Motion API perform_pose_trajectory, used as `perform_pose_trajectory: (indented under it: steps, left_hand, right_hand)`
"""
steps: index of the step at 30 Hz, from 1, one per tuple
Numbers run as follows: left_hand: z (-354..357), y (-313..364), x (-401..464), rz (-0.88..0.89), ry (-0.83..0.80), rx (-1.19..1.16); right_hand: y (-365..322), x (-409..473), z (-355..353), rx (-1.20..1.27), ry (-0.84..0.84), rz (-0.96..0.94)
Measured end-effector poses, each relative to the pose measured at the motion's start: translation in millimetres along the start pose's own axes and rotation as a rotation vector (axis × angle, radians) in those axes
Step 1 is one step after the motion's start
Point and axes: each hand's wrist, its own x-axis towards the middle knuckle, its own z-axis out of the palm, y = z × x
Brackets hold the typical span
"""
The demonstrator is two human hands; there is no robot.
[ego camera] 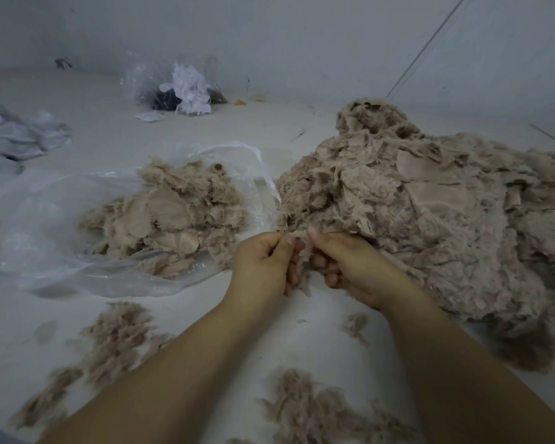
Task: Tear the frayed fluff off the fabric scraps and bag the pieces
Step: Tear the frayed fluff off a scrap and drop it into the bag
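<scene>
My left hand (pixel 263 261) and my right hand (pixel 346 261) meet at the centre, both pinching one small beige fabric scrap (pixel 302 261) between thumbs and fingers. A large heap of beige frayed scraps (pixel 430 213) rises right behind and to the right of my hands. To the left, a clear plastic bag (pixel 45 225) lies open on the floor with a smaller pile of beige pieces (pixel 170 216) on its mouth. Torn fluff (pixel 116 341) lies scattered near my forearms, with more fluff (pixel 318 408) at the bottom.
A second clear bag with white and dark scraps (pixel 183 88) stands against the far wall. Grey cloth (pixel 13 136) is bunched at the left edge. The pale floor (pixel 205 315) shows between the piles. A thin cord (pixel 430 43) runs up the wall.
</scene>
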Motion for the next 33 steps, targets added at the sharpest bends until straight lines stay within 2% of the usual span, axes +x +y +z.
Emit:
perform_pose_trajectory:
  steps: [3,6,8,12,18,21,25,29,31,33]
  left_hand:
    - [1.0,-1.5,0.5,0.002,-0.021,0.012]
    - [-0.8,-3.1,2.5,0.014,-0.015,-0.027]
    - [-0.9,-3.6,3.5,0.027,-0.004,-0.01]
    - [-1.1,-5.4,2.4,-0.06,-0.046,0.038]
    - [-1.4,-6.0,5.2,-0.121,0.012,-0.044]
    - [0.2,-2.0,1.9,-0.077,-0.035,-0.003]
    - [2.1,1.3,0.0,-0.072,-0.054,0.011]
    - [-2.0,0.7,-1.4,-0.118,-0.139,0.011]
    - [-3.1,0.0,-2.0,-0.11,-0.216,0.054]
    - [-2.8,0.3,-1.1,-0.099,-0.223,0.093]
  right_hand:
    - [0.4,-1.7,0.7,-0.079,-0.012,-0.007]
    - [2.9,-1.6,-1.4,-0.01,0.03,0.016]
    - [3.1,-2.1,-2.2,0.033,-0.003,0.021]
    - [2.0,-2.5,-3.8,0.033,-0.042,0.042]
    - [1.1,0.1,-0.8,0.071,0.048,0.104]
    - [1.4,-0.2,-0.9,0.13,0.087,0.106]
    - [2.3,-2.1,0.0,-0.031,0.056,0.062]
    - [2.5,0.5,0.3,0.103,0.164,0.108]
    - [1.4,-0.5,1.3,0.083,0.134,0.084]
    - [0.1,-3.8,2.6,0.014,0.036,0.043]
